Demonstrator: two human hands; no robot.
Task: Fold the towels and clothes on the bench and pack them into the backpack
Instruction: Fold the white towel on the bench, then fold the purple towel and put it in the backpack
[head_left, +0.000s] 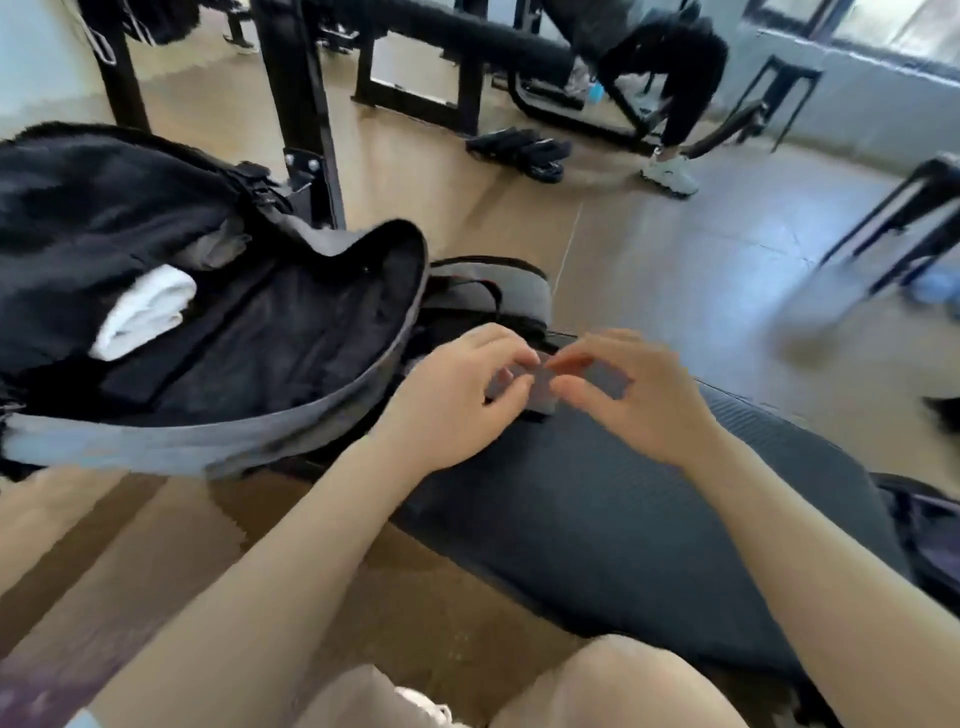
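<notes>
My grey backpack (218, 364) gapes on the padded black bench (623, 509), its dark lining holding a rolled white towel (143, 317). My left hand (457, 400) and right hand (634, 395) pinch a small grey fabric strap (524, 387).

A dark padded tabletop (597, 509) runs from the lower right of the frame up toward the centre. At its far end, left of centre, an open grey backpack (218, 431) rests with its mouth gaping, a rolled white towel (143, 312) and black clothes (93, 208) inside. The tan floor (675, 249) fills the rest of the frame.
</notes>
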